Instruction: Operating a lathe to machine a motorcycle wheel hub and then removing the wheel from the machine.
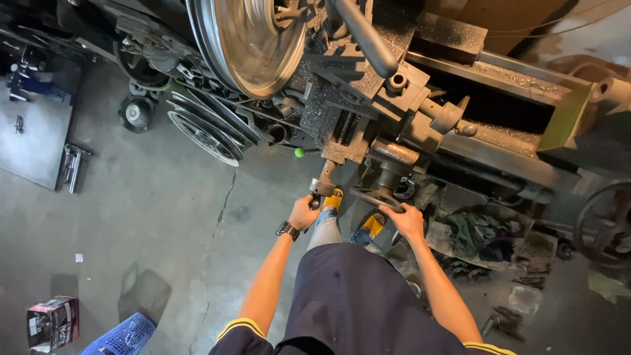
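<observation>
- The left hand (303, 213) is closed around a short crank handle (321, 187) at the front edge of the lathe (420, 112), fingers wrapped tight on its grip. A dark wristwatch (287, 230) sits on that wrist.
- The crank handle's long axis runs from the hand up toward the lathe apron, tilted slightly to the right, its upper end meeting the grey casting above.
- The right hand (407, 220) lies on the rim of a dark handwheel (376, 197), just right of the crank; fingers curl over the rim, clamped on it.
- The handwheel is seen nearly edge-on, its face tilted toward the person, its shaft pointing up into the apron.
- Both controls hang off the front edge of the lathe, near the middle of the bed, above the person's yellow shoes (334, 199).
- A large shiny chuck (253, 39) is blurred at the lathe's left end, near the top edge of the view.
- A small green knob (300, 152) juts out from the front edge, left of the crank.
- A dark boxy package (52, 322) with red and pale panels stands on the concrete floor (164, 217) at the bottom left corner, beside a blue perforated basket (121, 336).
- A small white scrap (79, 258) lies on the floor above the package.
- Dark rags (476, 233) are piled under the right side of the lathe.
</observation>
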